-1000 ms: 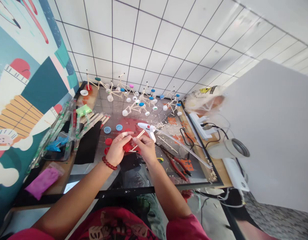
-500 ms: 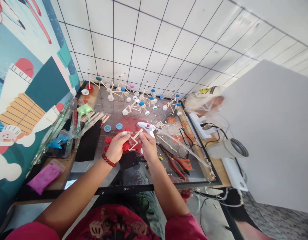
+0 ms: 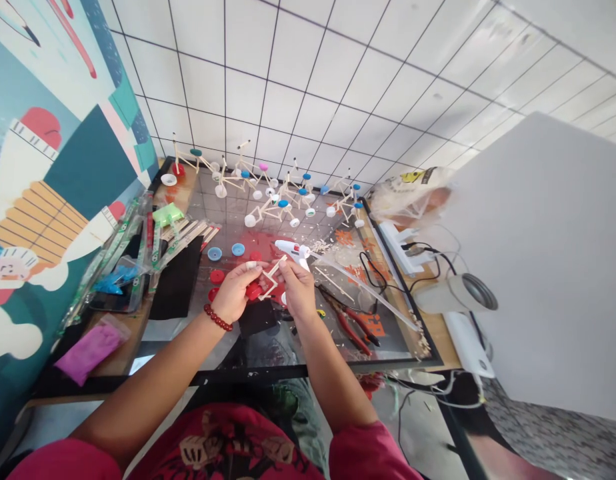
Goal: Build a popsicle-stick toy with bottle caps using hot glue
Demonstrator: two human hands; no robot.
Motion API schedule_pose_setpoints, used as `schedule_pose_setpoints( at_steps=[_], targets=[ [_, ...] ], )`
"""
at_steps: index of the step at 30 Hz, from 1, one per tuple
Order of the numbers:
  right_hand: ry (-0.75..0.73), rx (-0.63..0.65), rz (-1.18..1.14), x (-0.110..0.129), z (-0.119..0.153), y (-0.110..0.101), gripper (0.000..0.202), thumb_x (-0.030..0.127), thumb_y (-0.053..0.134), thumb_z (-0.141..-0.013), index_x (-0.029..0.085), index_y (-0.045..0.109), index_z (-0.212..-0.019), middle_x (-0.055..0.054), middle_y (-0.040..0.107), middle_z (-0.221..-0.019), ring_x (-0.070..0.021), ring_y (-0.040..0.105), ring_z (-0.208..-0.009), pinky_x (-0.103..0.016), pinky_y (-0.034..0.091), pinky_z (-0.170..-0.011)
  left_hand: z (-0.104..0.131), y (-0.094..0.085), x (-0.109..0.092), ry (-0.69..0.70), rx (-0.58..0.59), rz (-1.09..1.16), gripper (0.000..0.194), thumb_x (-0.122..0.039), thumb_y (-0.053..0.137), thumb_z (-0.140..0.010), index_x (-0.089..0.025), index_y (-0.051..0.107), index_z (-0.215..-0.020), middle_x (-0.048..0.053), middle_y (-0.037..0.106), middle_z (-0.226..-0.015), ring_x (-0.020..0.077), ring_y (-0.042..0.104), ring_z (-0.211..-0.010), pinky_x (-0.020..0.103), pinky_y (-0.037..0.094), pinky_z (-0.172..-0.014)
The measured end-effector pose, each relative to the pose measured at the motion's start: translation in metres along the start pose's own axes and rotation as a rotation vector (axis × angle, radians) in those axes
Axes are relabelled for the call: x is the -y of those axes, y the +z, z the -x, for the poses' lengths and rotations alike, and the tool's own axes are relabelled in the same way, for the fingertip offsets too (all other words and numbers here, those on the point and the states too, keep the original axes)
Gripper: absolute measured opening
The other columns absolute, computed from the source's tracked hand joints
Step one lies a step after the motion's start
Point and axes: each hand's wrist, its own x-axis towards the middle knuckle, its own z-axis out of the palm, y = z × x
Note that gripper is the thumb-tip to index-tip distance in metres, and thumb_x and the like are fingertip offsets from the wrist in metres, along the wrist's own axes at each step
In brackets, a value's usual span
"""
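Note:
Between my hands is a small frame of pale wooden sticks (image 3: pixel 271 281). My left hand (image 3: pixel 234 293), with a red bead bracelet at the wrist, pinches its left side. The fingers of my right hand (image 3: pixel 298 287) are closed on its upper right end. Just behind my right hand lies a white glue gun (image 3: pixel 293 250). Red bottle caps (image 3: pixel 217 276) and two blue caps (image 3: pixel 238 249) sit left of the frame, one red cap partly behind my left fingers. A black square (image 3: pixel 258 319) lies below my hands.
Several stick models with cap wheels (image 3: pixel 283 204) stand along the back. Red-handled pliers (image 3: pixel 353 330) and a cable lie right. Packaged sticks (image 3: pixel 175 247), a purple packet (image 3: pixel 91 348) and a black sheet (image 3: pixel 177 283) are left; a power strip (image 3: pixel 402 248) is right.
The stick frame has turned slightly between my fingers. Both hands stay in nearly the same place, and the camera view has shifted a little.

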Motion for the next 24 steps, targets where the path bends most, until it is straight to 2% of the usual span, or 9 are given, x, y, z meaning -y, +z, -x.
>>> schedule_pose_setpoints(
  at_steps=[3, 5, 7, 10, 12, 16, 20, 24],
  targets=[
    [-0.003, -0.008, -0.017, 0.001, 0.000, 0.000, 0.027, 0.047, 0.073, -0.078, 0.020, 0.079, -0.082, 0.000, 0.066, -0.067, -0.0123, 0.049, -0.059, -0.027, 0.044, -0.062, 0.000, -0.002, 0.003, -0.022, 0.017, -0.030, 0.037, -0.039, 0.084, -0.063, -0.013, 0.073, -0.087, 0.003, 0.065, -0.068, 0.0135, 0.059, -0.060, 0.027, 0.050, -0.058],
    [-0.010, -0.015, -0.022, 0.003, 0.000, 0.001, 0.027, 0.047, 0.073, -0.078, 0.020, 0.078, -0.082, 0.000, 0.066, -0.067, -0.0121, 0.050, -0.059, -0.027, 0.043, -0.061, 0.000, -0.004, 0.004, 0.038, 0.005, -0.107, 0.037, -0.040, 0.082, -0.067, -0.015, 0.073, -0.092, 0.005, 0.069, -0.079, 0.0162, 0.063, -0.068, 0.031, 0.053, -0.067],
    [-0.026, -0.021, -0.008, 0.006, 0.002, 0.001, 0.028, 0.047, 0.072, -0.079, 0.020, 0.078, -0.082, 0.000, 0.065, -0.065, -0.0120, 0.050, -0.058, -0.027, 0.044, -0.061, 0.002, -0.005, 0.003, 0.228, -0.030, -0.279, 0.032, -0.038, 0.078, -0.072, -0.018, 0.073, -0.097, 0.007, 0.070, -0.095, 0.0196, 0.065, -0.084, 0.034, 0.052, -0.081],
    [-0.068, -0.012, 0.044, 0.010, 0.006, 0.003, 0.029, 0.048, 0.070, -0.081, 0.020, 0.077, -0.081, 0.000, 0.064, -0.064, -0.0121, 0.050, -0.058, -0.027, 0.045, -0.062, 0.009, -0.004, -0.001, 0.591, -0.059, -0.603, 0.026, -0.030, 0.075, -0.076, -0.022, 0.074, -0.101, 0.008, 0.067, -0.110, 0.0232, 0.061, -0.106, 0.037, 0.045, -0.100],
    [-0.097, 0.006, 0.083, 0.013, 0.008, 0.003, 0.029, 0.049, 0.068, -0.082, 0.021, 0.076, -0.079, 0.000, 0.065, -0.066, -0.0129, 0.052, -0.059, -0.028, 0.047, -0.063, 0.014, -0.002, -0.005, 0.705, -0.030, -0.724, 0.028, -0.026, 0.076, -0.074, -0.023, 0.075, -0.101, 0.009, 0.066, -0.112, 0.0253, 0.060, -0.110, 0.039, 0.043, -0.104],
    [-0.102, 0.009, 0.110, 0.012, 0.011, 0.002, 0.029, 0.049, 0.071, -0.079, 0.021, 0.075, -0.081, -0.001, 0.069, -0.072, -0.0150, 0.058, -0.065, -0.029, 0.050, -0.067, 0.018, 0.001, -0.004, 0.728, 0.039, -0.789, 0.037, -0.021, 0.080, -0.067, -0.023, 0.075, -0.104, 0.011, 0.067, -0.116, 0.0293, 0.060, -0.113, 0.042, 0.043, -0.106],
    [-0.101, -0.017, 0.045, 0.009, 0.011, 0.002, 0.024, 0.043, 0.078, -0.073, 0.021, 0.076, -0.083, -0.001, 0.073, -0.080, -0.0151, 0.062, -0.070, -0.030, 0.051, -0.071, 0.015, 0.000, 0.003, 0.722, 0.047, -0.833, 0.043, -0.018, 0.078, -0.067, -0.024, 0.074, -0.110, 0.011, 0.069, -0.120, 0.0313, 0.058, -0.120, 0.045, 0.037, -0.112],
    [-0.118, -0.017, 0.010, 0.009, 0.011, 0.003, 0.019, 0.037, 0.082, -0.070, 0.021, 0.075, -0.077, 0.000, 0.072, -0.074, -0.0135, 0.060, -0.064, -0.028, 0.050, -0.065, 0.012, -0.001, 0.009, 0.700, 0.094, -0.851, 0.044, -0.018, 0.076, -0.070, -0.025, 0.074, -0.113, 0.010, 0.069, -0.123, 0.0308, 0.057, -0.123, 0.046, 0.036, -0.114]
  ],
)
